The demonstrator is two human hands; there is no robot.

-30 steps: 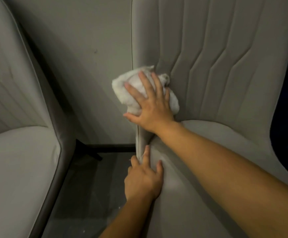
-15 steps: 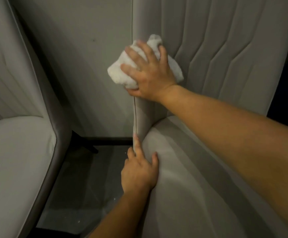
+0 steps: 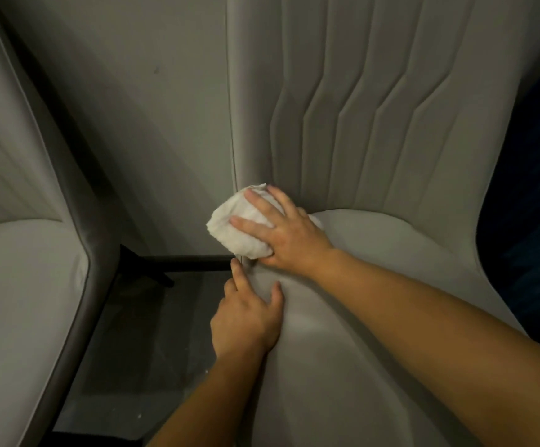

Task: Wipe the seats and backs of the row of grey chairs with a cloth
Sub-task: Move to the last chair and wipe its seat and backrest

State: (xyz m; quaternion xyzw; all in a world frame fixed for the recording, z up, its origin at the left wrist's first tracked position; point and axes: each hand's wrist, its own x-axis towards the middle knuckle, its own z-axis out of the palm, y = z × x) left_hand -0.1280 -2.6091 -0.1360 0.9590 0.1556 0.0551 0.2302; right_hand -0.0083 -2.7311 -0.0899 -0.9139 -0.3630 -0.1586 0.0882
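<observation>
The left hand (image 3: 246,321) is resting with relaxed fingers on the seat's (image 3: 342,366) left edge. Beyond it, the right hand (image 3: 286,235) is pressing the bunched white cloth (image 3: 233,233) with spread fingers into the rear left corner, under the backrest (image 3: 375,108) (most of this chair probably remaining); the neighbouring chair (image 3: 20,285) is waiting.

Two bare forearms and hands in view, no sleeves showing anywhere up to the frame edge. Left hand (image 3: 246,321) and right hand (image 3: 289,235) wear no gloves, rings, watch or wristbands; nails look short and unpainted where fingers (image 3: 241,274) show. Right forearm (image 3: 439,321) fills the lower right, left forearm (image 3: 210,401) is narrower in frame, both plain with no marks visible.
</observation>
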